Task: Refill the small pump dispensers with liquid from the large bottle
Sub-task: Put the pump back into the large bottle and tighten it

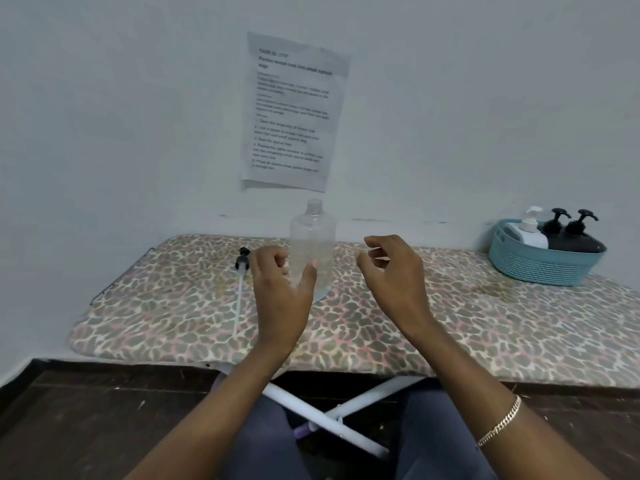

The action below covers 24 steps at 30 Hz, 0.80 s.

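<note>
While the clear bottle (312,244) stands upright and uncapped on the leopard-print board (450,323), it is flanked by both hands. The left hand (282,289) is seen in front of its lower part, fingers curled and thumb laid against the side; whether a firm grip is made cannot be told. The right hand (394,275) is held just beside the bottle, half open, with nothing in it. A black pump (241,263) with its white tube is laid on the board to the left. Three dispensers, one white (530,230) and two black (571,233), are kept in a blue basket (543,266) at the far right.
</note>
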Motion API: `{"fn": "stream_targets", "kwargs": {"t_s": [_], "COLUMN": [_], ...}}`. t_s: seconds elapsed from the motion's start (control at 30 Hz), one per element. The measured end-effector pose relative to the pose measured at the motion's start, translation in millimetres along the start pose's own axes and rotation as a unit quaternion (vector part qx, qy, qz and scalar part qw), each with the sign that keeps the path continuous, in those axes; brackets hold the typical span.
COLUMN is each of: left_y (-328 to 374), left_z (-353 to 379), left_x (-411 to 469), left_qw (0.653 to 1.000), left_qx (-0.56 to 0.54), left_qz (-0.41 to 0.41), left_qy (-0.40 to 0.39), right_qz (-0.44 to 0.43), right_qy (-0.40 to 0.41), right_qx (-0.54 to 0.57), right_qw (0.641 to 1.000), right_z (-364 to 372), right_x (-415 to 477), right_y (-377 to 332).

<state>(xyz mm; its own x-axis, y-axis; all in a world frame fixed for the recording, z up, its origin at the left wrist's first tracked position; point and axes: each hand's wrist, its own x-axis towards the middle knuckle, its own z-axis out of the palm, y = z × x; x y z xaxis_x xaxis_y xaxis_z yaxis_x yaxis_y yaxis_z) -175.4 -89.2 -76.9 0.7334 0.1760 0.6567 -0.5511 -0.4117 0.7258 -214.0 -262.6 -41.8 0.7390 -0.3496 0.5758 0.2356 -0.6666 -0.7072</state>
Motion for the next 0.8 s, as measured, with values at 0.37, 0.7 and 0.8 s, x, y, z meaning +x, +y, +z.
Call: {"fn": "stream_targets", "kwargs": {"t_s": [0.37,0.7,0.8], "left_y": [-50,-44,-55], "left_z": [16,14,14], "left_x": [10,12,7], "left_qw": [0.976,0.966,0.959], "left_qx": [-0.006,0.017,0.024], "left_qz": [-0.137,-0.15,-0.174], "left_qy": [-0.171,-0.21,-0.224], "right_qz": [-0.211,-0.012,0.031], "right_qy": [-0.077,-0.311,-0.345], "right_qx": [0.017,-0.166,-0.214], "right_qw": [0.974,0.936,0.913], "right_z": [59,204,231], "right_x": [41,99,100], "right_y": [-108,-116,-100]}}
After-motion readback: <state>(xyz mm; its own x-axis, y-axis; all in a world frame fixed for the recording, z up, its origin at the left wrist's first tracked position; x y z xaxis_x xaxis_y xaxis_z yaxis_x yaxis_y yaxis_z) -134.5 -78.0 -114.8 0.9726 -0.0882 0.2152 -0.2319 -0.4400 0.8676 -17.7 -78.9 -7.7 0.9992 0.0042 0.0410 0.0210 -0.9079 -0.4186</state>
